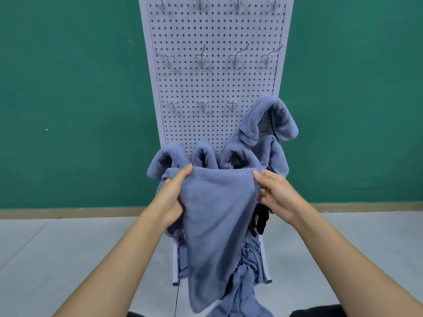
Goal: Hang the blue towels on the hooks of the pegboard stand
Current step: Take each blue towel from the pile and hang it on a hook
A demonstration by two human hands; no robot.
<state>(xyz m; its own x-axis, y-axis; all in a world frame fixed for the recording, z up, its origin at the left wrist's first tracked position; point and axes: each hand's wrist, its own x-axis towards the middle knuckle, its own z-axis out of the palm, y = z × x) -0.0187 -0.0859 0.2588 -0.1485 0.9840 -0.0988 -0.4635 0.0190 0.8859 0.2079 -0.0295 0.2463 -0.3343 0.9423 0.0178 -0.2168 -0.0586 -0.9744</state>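
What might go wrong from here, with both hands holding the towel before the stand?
1. The held towel hangs long; lifting it may drag the bottom-row towels down.
2. The nearest free hook sits beside the upper hung towel, which might get knocked.

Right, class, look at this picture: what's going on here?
A person is at a pegboard stand. The left hand and the right hand grip the top edge of a blue towel, held up before it. Other towels already hang low on the board, one more a row higher on the right. The hooks beside it are bare.
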